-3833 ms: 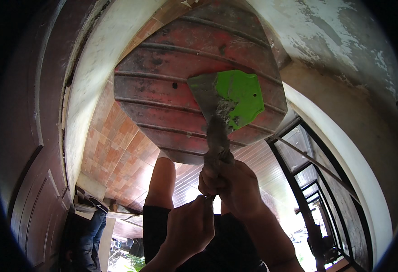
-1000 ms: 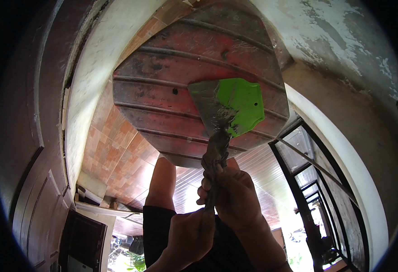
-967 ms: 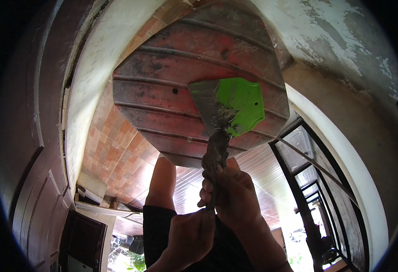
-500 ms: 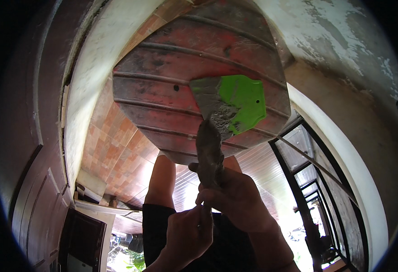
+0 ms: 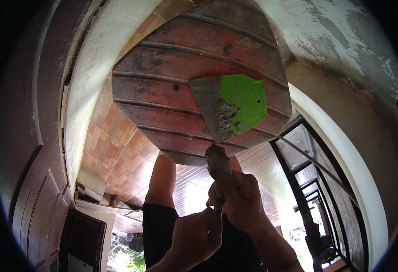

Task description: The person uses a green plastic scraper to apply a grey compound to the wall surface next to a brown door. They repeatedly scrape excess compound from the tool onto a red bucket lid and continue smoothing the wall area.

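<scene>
The right hand [image 5: 240,199] has its fingers clamped around an elongated, dark grey, paste-coated piece [image 5: 219,164] that points up and away from the body, its tip just beside the lower corner of a flat, angular, bright green plate [image 5: 249,96]; whether they touch, I cannot tell. Below, the left hand [image 5: 193,236] has its fingers closed on the piece's thin lower end. Grey paste [image 5: 206,93] covers the plate's left part, and the plate lies on a worn red, ribbed board [image 5: 158,113].
</scene>
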`<state>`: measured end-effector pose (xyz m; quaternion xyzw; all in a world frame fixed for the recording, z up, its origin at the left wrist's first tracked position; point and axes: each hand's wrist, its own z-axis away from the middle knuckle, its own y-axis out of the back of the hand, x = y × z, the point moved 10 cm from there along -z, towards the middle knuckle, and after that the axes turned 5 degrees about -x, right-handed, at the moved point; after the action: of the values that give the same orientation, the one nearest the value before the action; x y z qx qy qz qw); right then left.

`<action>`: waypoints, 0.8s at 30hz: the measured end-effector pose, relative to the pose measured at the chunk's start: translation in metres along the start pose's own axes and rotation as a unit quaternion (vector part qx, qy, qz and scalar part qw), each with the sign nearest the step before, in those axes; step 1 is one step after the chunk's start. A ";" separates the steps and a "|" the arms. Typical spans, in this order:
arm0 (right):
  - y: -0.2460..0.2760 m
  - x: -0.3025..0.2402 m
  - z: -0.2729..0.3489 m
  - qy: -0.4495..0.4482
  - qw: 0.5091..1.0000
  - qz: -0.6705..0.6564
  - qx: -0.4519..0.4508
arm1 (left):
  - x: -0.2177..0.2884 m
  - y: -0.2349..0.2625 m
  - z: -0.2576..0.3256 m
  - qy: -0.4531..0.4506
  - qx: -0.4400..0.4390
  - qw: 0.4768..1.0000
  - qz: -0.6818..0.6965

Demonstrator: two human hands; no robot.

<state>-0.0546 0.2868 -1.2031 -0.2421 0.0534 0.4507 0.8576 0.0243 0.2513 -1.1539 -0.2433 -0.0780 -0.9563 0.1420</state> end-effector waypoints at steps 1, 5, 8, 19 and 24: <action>0.000 -0.002 -0.002 0.017 1.000 -0.009 0.006 | 0.001 0.001 -0.001 -0.010 0.010 1.000 -0.011; -0.003 -0.014 -0.009 0.132 0.988 -0.084 0.007 | -0.003 0.001 -0.003 -0.005 0.018 0.999 -0.034; -0.004 -0.014 -0.010 0.134 0.985 -0.106 0.002 | -0.006 0.000 -0.002 -0.001 0.014 0.999 -0.038; -0.013 0.012 -0.014 -0.004 0.963 -0.268 -0.016 | -0.015 -0.020 -0.002 0.008 -0.023 0.999 -0.035; -0.010 0.011 -0.014 0.036 0.957 -0.288 -0.022 | -0.017 -0.022 -0.004 0.041 -0.066 0.997 -0.020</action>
<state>-0.0381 0.2837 -1.2151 -0.2819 0.0027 0.1763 0.9431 0.0300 0.2752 -1.1676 -0.2113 -0.0141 -0.9711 0.1098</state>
